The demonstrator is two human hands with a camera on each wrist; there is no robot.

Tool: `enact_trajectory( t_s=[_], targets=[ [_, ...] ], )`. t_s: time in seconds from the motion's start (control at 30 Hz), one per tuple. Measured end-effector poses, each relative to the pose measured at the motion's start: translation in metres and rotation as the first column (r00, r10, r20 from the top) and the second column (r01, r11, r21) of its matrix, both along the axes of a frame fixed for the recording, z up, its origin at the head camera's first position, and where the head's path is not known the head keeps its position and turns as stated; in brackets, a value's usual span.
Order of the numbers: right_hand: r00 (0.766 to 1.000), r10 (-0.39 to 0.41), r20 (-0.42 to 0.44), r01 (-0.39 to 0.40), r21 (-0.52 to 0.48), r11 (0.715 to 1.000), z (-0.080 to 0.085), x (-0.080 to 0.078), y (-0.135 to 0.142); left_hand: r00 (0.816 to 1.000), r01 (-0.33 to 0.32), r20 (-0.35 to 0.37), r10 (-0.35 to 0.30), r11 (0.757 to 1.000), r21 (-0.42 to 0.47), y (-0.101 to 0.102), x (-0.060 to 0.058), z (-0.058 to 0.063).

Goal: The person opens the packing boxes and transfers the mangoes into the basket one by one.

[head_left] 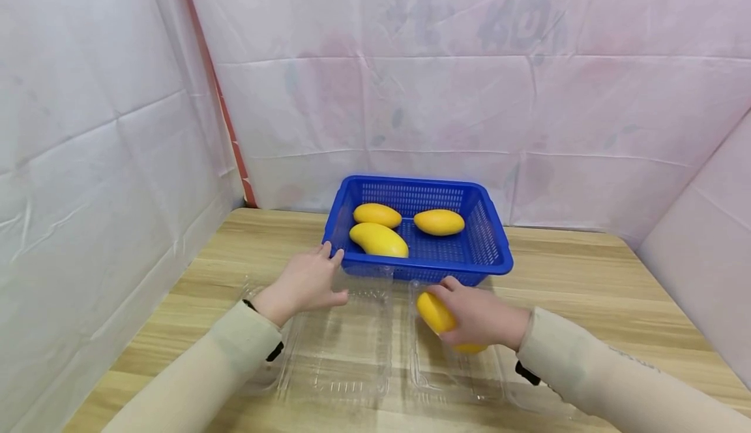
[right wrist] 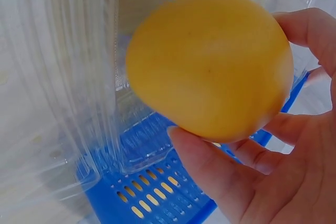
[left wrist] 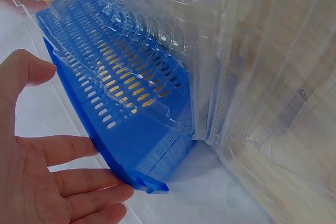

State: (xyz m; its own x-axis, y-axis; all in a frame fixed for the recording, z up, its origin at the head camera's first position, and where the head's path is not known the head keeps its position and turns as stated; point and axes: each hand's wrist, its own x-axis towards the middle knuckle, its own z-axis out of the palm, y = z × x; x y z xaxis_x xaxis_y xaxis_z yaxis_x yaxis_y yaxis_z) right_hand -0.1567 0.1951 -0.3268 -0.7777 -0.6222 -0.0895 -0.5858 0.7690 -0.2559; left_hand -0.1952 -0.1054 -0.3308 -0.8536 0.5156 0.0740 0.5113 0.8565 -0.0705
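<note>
My right hand (head_left: 484,315) grips a yellow mango (right wrist: 210,66) over the clear plastic clamshell box (head_left: 457,387) on the right. Its thumb and fingers curl round the fruit and hide part of it in the head view. My left hand (head_left: 308,286) is at the near left corner of the blue basket (head_left: 422,265), fingers extended and fingertips at the rim. Nothing is in its grasp. Beneath and beside it lies a second clear clamshell box (head_left: 352,355) with its lid folded out. Several mangoes lie in the basket, among them a curved mango (head_left: 380,240) by its near wall.
Behind the boxes, the perforated basket stands near the back of the wooden table (head_left: 587,276). A white sheet wall (head_left: 434,113) rises behind the table, with more sheeting (head_left: 88,159) at the left and right.
</note>
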Motion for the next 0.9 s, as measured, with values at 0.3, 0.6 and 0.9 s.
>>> enact_trajectory(
  t_s=[0.3, 0.6, 0.9],
  targets=[
    [1.0, 0.014, -0.019, -0.015, -0.017, 1.0, 0.008, 0.001, 0.002, 1.0, 0.005, 0.0, -0.005, 1.0, -0.002, 0.0, 0.001, 0.002],
    [0.998, 0.031, -0.052, -0.031, 0.008, 1.0, 0.019, -0.002, 0.005, 1.0, 0.009, -0.001, -0.009, 1.0, 0.016, 0.0, 0.0, 0.003],
    [0.997, 0.073, -0.036, -0.072, 0.019, 0.997, 0.026, -0.003, 0.008, 1.0, 0.021, -0.009, -0.02, 1.0, 0.013, 0.0, 0.001, 0.003]
  ],
)
